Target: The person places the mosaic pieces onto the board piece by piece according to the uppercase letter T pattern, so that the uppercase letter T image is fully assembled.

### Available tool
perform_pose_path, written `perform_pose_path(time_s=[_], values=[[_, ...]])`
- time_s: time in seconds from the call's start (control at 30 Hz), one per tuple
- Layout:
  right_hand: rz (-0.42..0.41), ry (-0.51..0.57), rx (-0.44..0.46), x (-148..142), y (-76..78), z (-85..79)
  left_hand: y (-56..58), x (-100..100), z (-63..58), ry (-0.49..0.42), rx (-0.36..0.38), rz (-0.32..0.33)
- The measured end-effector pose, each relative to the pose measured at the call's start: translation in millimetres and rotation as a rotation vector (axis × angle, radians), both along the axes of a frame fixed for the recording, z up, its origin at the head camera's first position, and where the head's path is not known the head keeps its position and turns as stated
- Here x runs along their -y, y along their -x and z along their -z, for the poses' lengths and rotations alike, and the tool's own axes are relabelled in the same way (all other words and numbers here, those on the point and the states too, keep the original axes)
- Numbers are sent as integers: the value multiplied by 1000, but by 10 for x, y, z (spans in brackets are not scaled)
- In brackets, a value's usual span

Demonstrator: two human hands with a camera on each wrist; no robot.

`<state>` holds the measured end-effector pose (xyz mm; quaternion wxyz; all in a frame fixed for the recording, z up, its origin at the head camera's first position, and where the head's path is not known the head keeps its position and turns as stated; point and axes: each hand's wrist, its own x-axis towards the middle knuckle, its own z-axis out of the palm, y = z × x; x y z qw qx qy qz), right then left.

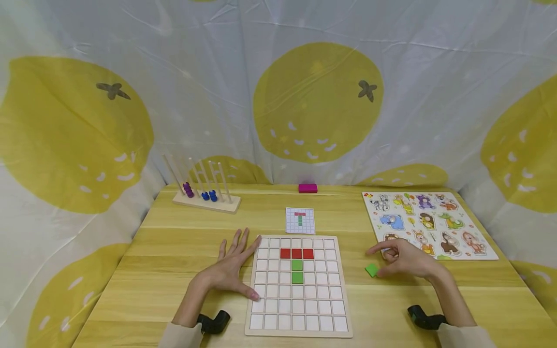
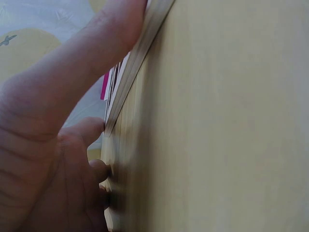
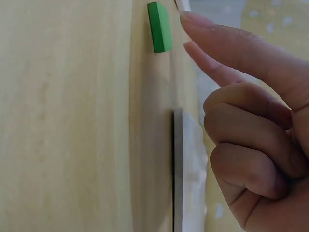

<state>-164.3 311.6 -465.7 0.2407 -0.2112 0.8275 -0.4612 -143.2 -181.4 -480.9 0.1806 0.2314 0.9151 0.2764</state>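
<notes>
A white-squared wooden grid board [image 1: 278, 332] lies on the table in the head view. Three red tiles [image 1: 297, 253] sit in a row on it, with two green tiles [image 1: 297, 271] below the middle one. My left hand [image 1: 230, 270] rests along the board's left side, fingers spread, thumb and index finger at its edge. To the right of the board, a loose green tile [image 1: 372, 270] lies on the table. Close over it is my right hand [image 1: 406, 258]; thumb and index finger stretch out apart, with the other fingers folded in the right wrist view.
Behind the board lies a small pattern card [image 1: 300, 221] with a red and green T. A magenta block [image 1: 307, 188] lies at the table's back. A peg stand [image 1: 209, 203] with purple and blue pieces stands back left; an animal puzzle board [image 1: 417, 215] lies right.
</notes>
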Motion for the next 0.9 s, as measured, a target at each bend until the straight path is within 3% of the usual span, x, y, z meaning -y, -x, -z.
perform_pose_path(time_s=[0.47,0.9], values=[[-54,26,-9,-16,23,88,5,2,12,-3,5,-3],[-29,12,-15,0,24,93,4,2,19,0,-8,1]])
